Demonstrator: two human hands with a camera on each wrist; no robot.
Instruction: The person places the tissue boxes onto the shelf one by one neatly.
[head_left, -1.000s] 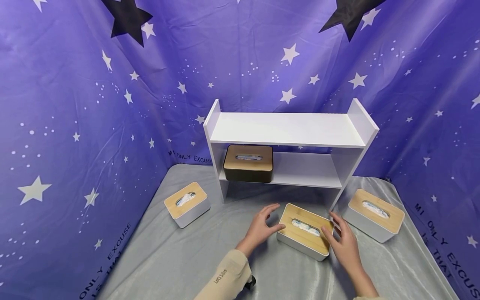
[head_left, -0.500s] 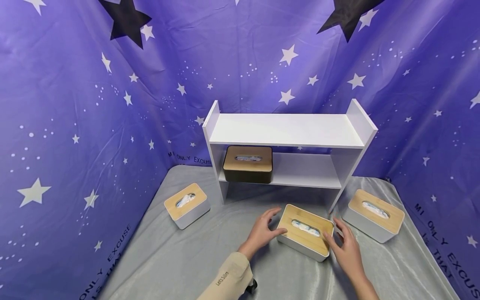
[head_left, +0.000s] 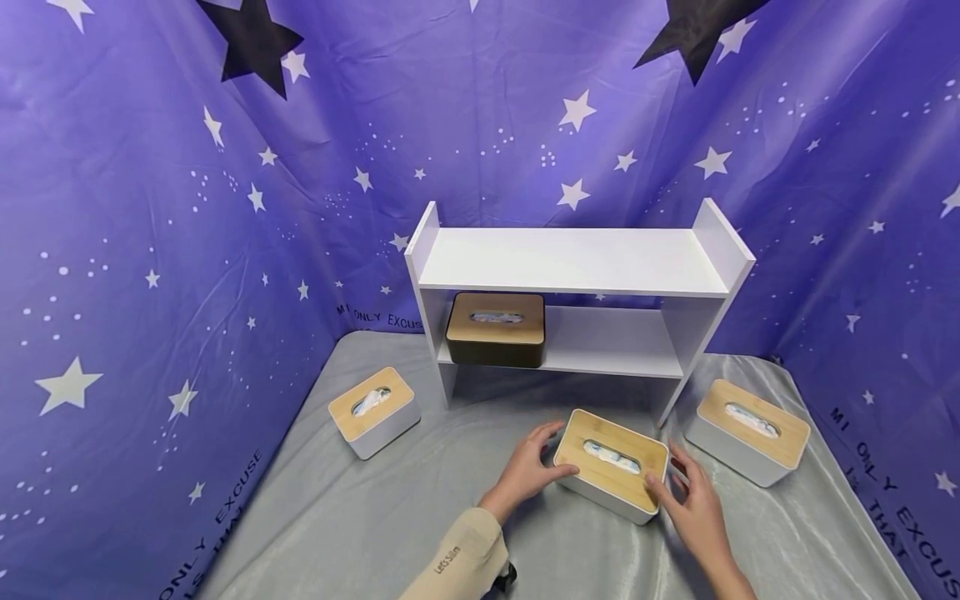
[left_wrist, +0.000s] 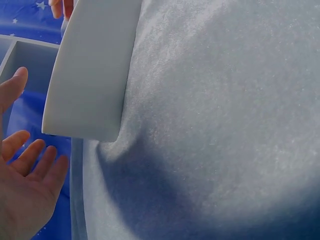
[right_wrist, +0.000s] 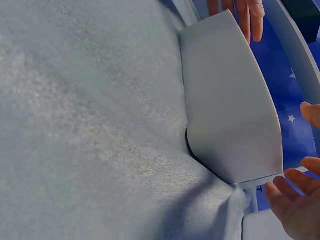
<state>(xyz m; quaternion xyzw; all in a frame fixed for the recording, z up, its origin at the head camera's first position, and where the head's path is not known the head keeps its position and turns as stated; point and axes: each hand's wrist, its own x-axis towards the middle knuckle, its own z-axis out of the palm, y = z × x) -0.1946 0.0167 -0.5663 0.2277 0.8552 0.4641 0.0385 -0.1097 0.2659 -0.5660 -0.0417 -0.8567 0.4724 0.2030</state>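
Note:
A white tissue box (head_left: 600, 492) with a bamboo lid sits on the grey cloth in front of the shelf, tissue showing in its oval slot. At its left end is my left hand (head_left: 522, 468), thumb over the lid's edge in the head view. The left wrist view shows those fingers spread, with a gap between them and the box wall (left_wrist: 95, 75). My right hand (head_left: 696, 504) flanks the opposite end, fingers loosely bent and fingertips close to the box's corner in the right wrist view. The box stands flat between both hands.
Behind is a white two-tier shelf (head_left: 570, 258). A dark tissue box (head_left: 497, 352) with a wooden lid occupies the lower tier's left side. Another white tissue box (head_left: 386, 429) stands at left, and one more white tissue box (head_left: 738, 454) at right, near my right hand. Purple star-patterned curtains surround the cloth.
My left hand has shifted slightly right and down, its thumb coming further over the lid's edge. My right hand has moved slightly down and right. The box stays nearly in place.

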